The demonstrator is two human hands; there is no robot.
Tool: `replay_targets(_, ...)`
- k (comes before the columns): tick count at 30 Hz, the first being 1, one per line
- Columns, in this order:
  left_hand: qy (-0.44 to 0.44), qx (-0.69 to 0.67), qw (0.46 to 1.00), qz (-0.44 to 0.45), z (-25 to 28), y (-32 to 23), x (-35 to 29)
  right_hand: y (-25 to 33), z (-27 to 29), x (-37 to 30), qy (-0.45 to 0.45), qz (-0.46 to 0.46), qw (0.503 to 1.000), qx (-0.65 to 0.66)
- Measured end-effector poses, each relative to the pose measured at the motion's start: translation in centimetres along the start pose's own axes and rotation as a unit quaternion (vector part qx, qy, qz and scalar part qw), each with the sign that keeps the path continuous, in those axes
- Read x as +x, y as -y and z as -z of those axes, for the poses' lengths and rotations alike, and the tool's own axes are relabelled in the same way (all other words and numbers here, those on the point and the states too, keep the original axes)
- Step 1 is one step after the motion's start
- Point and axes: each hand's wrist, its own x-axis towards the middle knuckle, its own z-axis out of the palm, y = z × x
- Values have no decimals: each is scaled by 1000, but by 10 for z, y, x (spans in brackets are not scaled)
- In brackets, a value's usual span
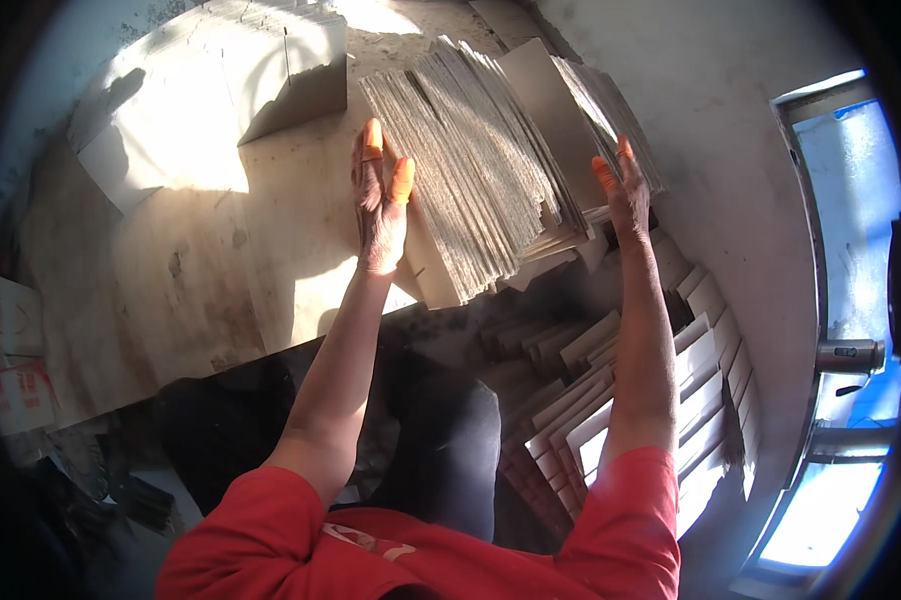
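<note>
Two bare forearms come up from the sleeves of a red shirt (pixel 441 560), above dark trousers (pixel 451 440) with one knee pointing forward. To the right of that knee, lower than the table, many thin boards (pixel 571 435) lie in overlapping rows, partly in bright sun. Over the wooden table (pixel 161 290), the left hand (pixel 376 210) is open, its fingers straight and pointing away, set along the left side of a thick bundle of cardboard sheets (pixel 471 160). The right hand (pixel 629 197) is open too, thumb apart from the fingers, at a second batch of sheets (pixel 548 100) to the bundle's right — how firmly either hand presses, I cannot tell. Orange covers (pixel 403 181) sit on the thumb and a fingertip of each hand. The bundle rests near the table's front edge, between the two hands, its sheet ends uneven. Farther back on the left, another stack (pixel 191 90) catches strong sunlight — shadows fall across it. Beyond, a pale wall (pixel 721 130) runs to a window (pixel 851 200) with blue panes
</note>
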Motion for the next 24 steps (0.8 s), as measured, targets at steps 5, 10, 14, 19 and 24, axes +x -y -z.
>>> replay_targets(5, 13, 92, 996, -8, -57, -14, -4, -10, -17, 38, 62, 34, 984, -165)
replay_targets(10, 13, 145, 989, 29, -67, 20, 19, -5, -23, 68, 129, -36, 989, -54)
replay_targets(14, 60, 88, 985, 136, -50, 12, 27, 6, -43, 42, 76, -43, 979, -186)
replay_targets(19, 42, -89, 984, 152, -36, 15, 9, -15, -23, 61, 105, -28, 989, -100)
replay_targets(24, 57, -216, 957, 187, 0, 43, -25, 88, -14, 3, -129, 95, 985, -57)
